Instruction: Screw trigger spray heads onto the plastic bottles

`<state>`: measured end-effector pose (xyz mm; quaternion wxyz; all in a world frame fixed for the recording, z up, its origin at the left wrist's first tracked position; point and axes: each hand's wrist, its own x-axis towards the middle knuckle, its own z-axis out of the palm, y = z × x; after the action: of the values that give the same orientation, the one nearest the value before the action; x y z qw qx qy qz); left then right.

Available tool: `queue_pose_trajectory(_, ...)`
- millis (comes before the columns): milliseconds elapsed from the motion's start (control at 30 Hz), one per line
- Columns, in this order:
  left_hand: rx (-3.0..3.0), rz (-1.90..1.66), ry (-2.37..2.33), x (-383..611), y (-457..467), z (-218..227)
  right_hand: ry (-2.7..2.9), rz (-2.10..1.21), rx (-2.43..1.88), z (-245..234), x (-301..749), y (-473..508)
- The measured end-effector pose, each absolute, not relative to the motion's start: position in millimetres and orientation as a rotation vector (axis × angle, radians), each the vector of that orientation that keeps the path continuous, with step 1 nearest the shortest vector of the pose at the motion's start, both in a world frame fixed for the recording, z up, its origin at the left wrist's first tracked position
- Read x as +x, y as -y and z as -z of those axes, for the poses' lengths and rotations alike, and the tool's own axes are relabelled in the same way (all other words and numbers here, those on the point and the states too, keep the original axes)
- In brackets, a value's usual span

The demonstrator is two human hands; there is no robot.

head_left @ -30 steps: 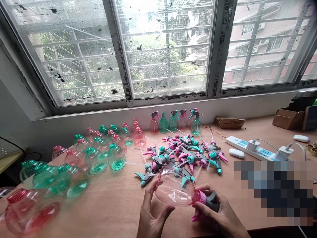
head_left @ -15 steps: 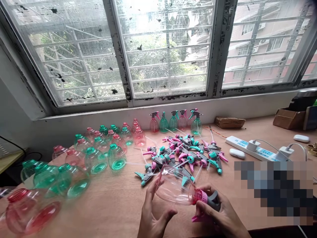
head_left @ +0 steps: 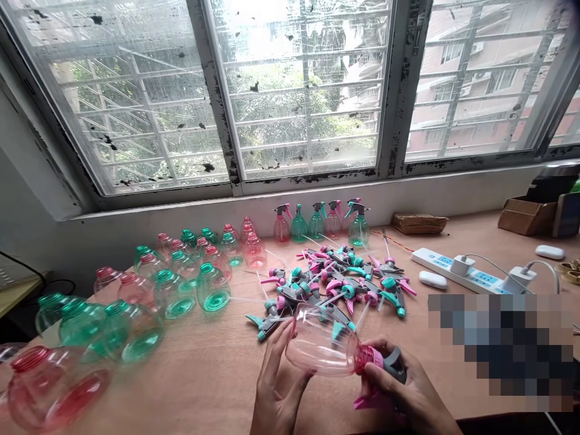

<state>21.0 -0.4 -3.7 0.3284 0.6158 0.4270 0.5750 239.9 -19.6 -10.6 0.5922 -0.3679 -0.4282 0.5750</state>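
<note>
A clear pink spray bottle lies sideways between my hands, above the table's front part. My left hand grips its base end, thumb below and fingers behind. At the neck, my right hand is closed round the pink collar and grey spray head, whose pink trigger points down. The collar sits on the bottle's threaded neck; whether it is fully tight I cannot tell. Just beyond lies a pile of loose spray heads in grey, pink and teal, with thin tubes.
Open-topped green bottles and pink bottles stand on the left. Several bottles with spray heads line the window wall. To the right are a power strip with plugs, a white case, cardboard boxes and a blurred-out patch.
My left thumb has come in from apart and now presses against the bottle's underside. The bottle and spray head have shifted very slightly; my right hand keeps its hold.
</note>
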Motion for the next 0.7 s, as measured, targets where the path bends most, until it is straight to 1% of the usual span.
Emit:
queue_pose_trajectory(100,1.615,-1.544,-1.119,21.8,0.9,6.6,0.989,-1.367,-0.869,10.7,239.1,19.2)
queue_pose_trajectory(400,1.567,-1.469,-1.107,20.0,4.3,5.2,1.050,-1.401,-0.870,11.3,241.3,17.5)
queue_pose_trajectory(567,1.701,-1.401,-1.106,15.5,1.3,3.9,1.017,-1.391,-0.847,9.4,241.5,17.9)
queue_pose_trajectory(700,1.722,-1.453,-1.111,17.4,2.0,4.2,1.001,-1.397,-0.830,11.0,241.5,17.7)
